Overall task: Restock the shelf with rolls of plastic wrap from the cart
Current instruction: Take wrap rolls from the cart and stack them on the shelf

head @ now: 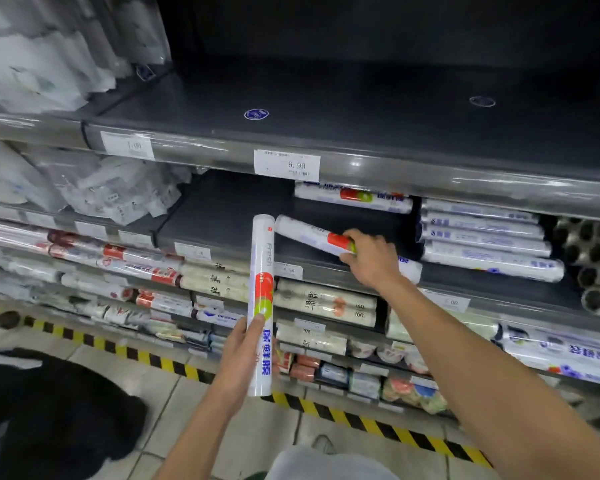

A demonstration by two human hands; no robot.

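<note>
Right hand (371, 258) is gripping roll A (309, 233) of plastic wrap at its red-and-green label end. Fingers are curling over the top and the thumb is tucking in below.

Roll A is lying tilted on the dark shelf deck (222, 216), directly below the 9.90 price tag (287, 165). Its free end is pointing up-left toward the tag.

Left hand (243, 351) is holding roll B (262, 271) upright, below and slightly left of the tag. Its fingers are wrapping the lower half, with the index finger lying along the tube up to the green print.

Top of roll B is sitting just beside roll A's free end; can't tell if they're touching.

Roll C (354, 197), same label, is lying crosswise at the back of the deck, just below-right of the tag.

Stack of blue-print rolls (482, 237) is sitting further right of the tag, same level.

Yellow-black hazard stripe (326, 408) is running along the floor, well below the tag.
</note>
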